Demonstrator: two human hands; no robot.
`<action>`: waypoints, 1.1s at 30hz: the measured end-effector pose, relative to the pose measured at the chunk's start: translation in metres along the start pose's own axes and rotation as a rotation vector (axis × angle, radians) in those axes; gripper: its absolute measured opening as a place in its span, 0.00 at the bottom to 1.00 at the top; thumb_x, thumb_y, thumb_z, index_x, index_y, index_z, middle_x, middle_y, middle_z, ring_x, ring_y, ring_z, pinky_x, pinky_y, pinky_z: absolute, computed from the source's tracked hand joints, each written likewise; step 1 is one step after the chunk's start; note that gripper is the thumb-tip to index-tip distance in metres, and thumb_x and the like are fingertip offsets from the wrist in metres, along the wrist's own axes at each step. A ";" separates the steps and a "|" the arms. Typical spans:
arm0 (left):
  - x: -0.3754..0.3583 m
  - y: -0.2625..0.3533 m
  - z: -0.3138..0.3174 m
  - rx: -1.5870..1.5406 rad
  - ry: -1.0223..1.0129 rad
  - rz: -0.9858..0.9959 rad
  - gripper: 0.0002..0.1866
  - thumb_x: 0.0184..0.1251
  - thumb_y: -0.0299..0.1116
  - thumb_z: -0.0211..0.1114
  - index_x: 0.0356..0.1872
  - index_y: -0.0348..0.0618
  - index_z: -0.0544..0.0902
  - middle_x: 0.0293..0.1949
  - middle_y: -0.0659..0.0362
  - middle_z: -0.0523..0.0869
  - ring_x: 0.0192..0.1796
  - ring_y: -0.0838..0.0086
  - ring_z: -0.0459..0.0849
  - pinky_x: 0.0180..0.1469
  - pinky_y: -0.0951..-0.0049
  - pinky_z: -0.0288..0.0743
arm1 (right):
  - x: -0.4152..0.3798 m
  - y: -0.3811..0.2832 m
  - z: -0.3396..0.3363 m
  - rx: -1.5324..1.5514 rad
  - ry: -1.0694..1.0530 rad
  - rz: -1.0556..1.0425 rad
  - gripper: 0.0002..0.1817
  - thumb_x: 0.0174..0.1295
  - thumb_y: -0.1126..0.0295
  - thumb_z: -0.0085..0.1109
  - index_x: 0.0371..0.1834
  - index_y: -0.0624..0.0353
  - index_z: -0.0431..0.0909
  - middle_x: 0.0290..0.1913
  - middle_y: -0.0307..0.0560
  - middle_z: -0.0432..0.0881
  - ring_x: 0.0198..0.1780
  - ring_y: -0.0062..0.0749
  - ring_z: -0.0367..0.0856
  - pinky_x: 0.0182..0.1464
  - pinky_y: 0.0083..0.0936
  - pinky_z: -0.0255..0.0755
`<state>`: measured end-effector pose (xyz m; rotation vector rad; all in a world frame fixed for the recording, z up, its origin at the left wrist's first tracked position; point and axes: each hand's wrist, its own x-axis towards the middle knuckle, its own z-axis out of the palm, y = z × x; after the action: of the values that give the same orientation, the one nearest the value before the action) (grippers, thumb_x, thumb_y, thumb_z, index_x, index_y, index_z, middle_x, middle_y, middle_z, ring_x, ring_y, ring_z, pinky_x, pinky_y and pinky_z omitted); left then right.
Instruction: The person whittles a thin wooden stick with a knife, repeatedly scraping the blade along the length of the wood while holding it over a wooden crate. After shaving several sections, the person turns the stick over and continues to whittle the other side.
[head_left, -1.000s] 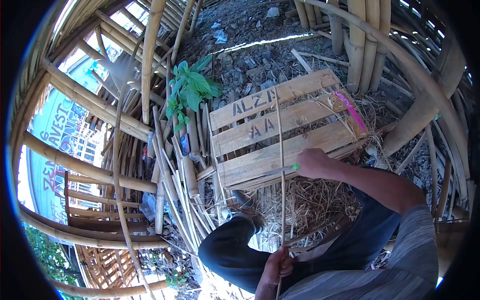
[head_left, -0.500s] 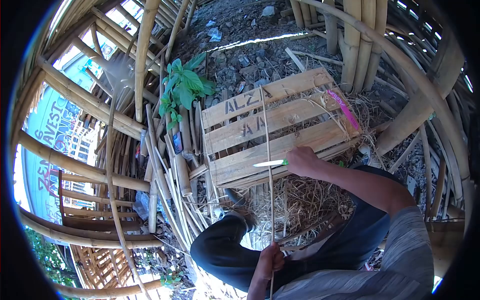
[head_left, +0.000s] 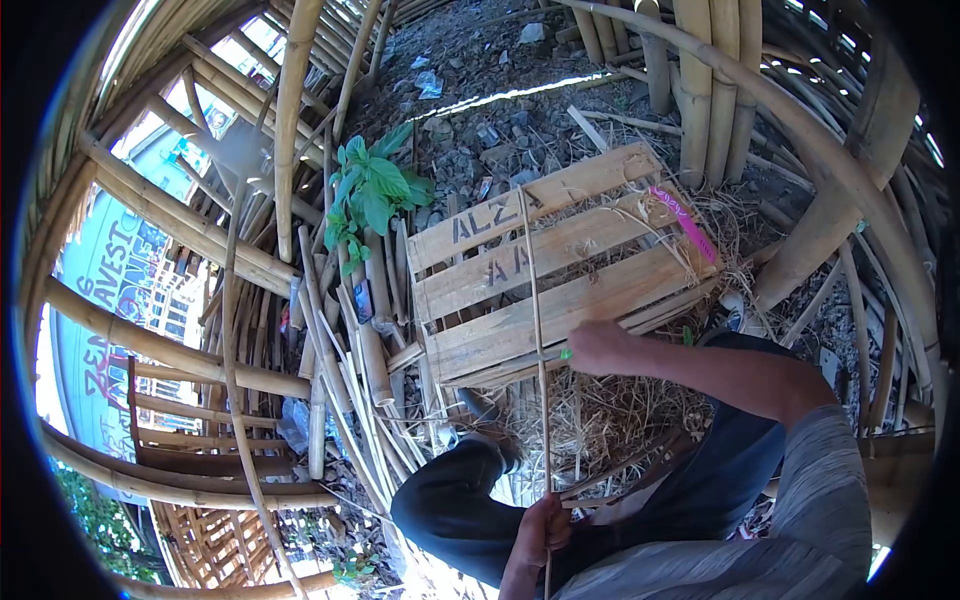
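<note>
My left hand is wrapped round the lower part of a thin bamboo stick, low in front of my body. The stick runs up from there, its top end lying over the slatted wooden crate. My right hand is closed round a knife, of which a bit of green handle shows at the fist. Its blade meets the stick partway up in this view and shows only as a short grey streak. The crate bears dark letters and a pink mark on its slats.
Straw lies below the crate, between my legs. Cut bamboo strips and a leafy green plant are to the left. Thick bamboo poles stand at the back right, and a bamboo lattice frame lines the left side.
My right hand has moved down along the stick with the knife, and the blade, earlier seen broadside and white, now shows much less. My left hand keeps its grip on the stick.
</note>
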<state>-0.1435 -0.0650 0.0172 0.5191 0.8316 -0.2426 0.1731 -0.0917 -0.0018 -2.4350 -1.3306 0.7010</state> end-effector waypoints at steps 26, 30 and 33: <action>-0.001 -0.033 0.008 0.136 0.092 -0.018 0.18 0.71 0.47 0.42 0.21 0.53 0.61 0.13 0.69 0.56 0.12 0.84 0.51 0.12 0.81 0.42 | 0.014 0.032 -0.025 -0.073 0.221 0.177 0.10 0.45 0.67 0.55 0.25 0.63 0.81 0.25 0.56 0.81 0.32 0.49 0.82 0.33 0.40 0.75; -0.009 -0.015 0.005 0.125 0.073 0.017 0.19 0.71 0.48 0.42 0.20 0.53 0.61 0.13 0.70 0.55 0.12 0.85 0.50 0.12 0.81 0.41 | 0.016 0.041 -0.021 0.039 0.271 0.118 0.11 0.46 0.67 0.54 0.25 0.63 0.81 0.25 0.57 0.81 0.31 0.49 0.82 0.32 0.39 0.76; -0.008 -0.010 0.001 0.052 0.060 0.006 0.20 0.71 0.49 0.42 0.20 0.53 0.61 0.13 0.70 0.55 0.11 0.85 0.50 0.12 0.82 0.41 | -0.006 0.014 -0.012 -0.023 0.069 0.010 0.11 0.44 0.68 0.54 0.24 0.65 0.80 0.25 0.59 0.81 0.30 0.50 0.82 0.32 0.41 0.76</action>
<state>-0.1521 -0.0743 0.0201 0.5795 0.8842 -0.2441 0.1870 -0.1046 0.0037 -2.4621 -1.3076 0.6022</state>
